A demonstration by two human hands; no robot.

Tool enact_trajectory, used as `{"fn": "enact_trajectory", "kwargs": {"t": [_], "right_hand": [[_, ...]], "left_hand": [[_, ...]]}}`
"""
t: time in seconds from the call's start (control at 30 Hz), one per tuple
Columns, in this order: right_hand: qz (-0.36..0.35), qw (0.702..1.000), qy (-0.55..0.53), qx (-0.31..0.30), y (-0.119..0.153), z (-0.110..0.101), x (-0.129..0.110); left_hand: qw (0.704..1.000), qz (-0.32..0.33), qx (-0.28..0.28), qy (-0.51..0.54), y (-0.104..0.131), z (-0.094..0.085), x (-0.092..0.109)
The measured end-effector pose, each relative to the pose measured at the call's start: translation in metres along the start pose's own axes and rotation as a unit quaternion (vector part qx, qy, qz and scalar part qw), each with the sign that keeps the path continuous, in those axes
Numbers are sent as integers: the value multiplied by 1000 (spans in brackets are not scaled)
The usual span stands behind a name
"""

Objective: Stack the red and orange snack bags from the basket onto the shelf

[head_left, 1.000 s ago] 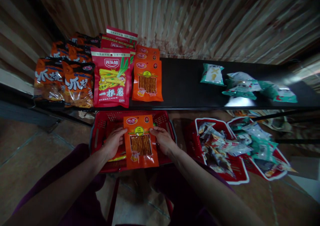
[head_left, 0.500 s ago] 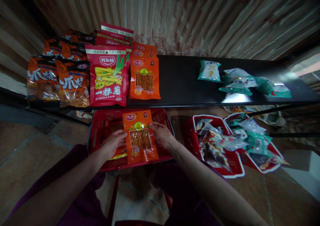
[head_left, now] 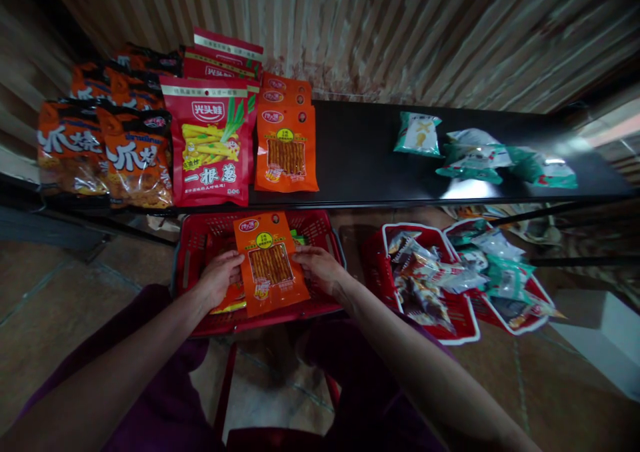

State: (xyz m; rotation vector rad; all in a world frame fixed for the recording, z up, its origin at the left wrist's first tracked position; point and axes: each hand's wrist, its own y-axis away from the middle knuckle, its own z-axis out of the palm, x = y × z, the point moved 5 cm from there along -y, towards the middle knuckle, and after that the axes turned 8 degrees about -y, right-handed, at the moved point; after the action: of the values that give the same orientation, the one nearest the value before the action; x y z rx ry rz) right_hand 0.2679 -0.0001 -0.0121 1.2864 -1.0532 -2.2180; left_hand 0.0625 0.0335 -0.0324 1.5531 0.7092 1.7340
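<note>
An orange snack bag (head_left: 271, 265) with brown sticks showing through its window is held between my two hands above a red basket (head_left: 185, 265). My left hand (head_left: 221, 277) grips the bag's left edge, fingers closed. At the right edge, my right hand (head_left: 320, 269) pinches it. The bag leans slightly to the left. Other packets lie in the basket beneath, mostly hidden by the bag and my hands. On the black shelf just beyond, matching orange snack bags (head_left: 287, 151) stand one behind another.
Red scallion-snack bags (head_left: 207, 145) and black-and-orange snack bags (head_left: 135, 162) stand on the shelf's left. Green-and-white bags (head_left: 419, 134) lie on the shelf (head_left: 355, 152) at right. Two white-rimmed red baskets (head_left: 463, 325) of snack packets sit below, beside a white box (head_left: 610, 339).
The held snack bag has tilted to the left and shifted slightly left and up in view. Both hands still hold it. The whole view has shifted a little.
</note>
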Motion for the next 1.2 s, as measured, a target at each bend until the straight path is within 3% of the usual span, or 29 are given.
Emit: {"fn": "enact_trajectory", "kwargs": {"t": [0.57,0.7,0.8,1.0,1.2], "right_hand": [[49,996,26,-75,11,1,13],[49,992,-21,-114,13,5,14],[56,992,-48,-106,14,4,15],[51,991,-45,-119,14,5,13],[37,990,-37,-131,15,6,9]], "left_hand": [[997,-3,71,41,-5,0,4],[996,-4,75,46,-4,3,8],[996,-8,79,48,-4,4,9],[996,-17,71,51,-3,4,9],[997,-8,19,69,-3,8,12]]}}
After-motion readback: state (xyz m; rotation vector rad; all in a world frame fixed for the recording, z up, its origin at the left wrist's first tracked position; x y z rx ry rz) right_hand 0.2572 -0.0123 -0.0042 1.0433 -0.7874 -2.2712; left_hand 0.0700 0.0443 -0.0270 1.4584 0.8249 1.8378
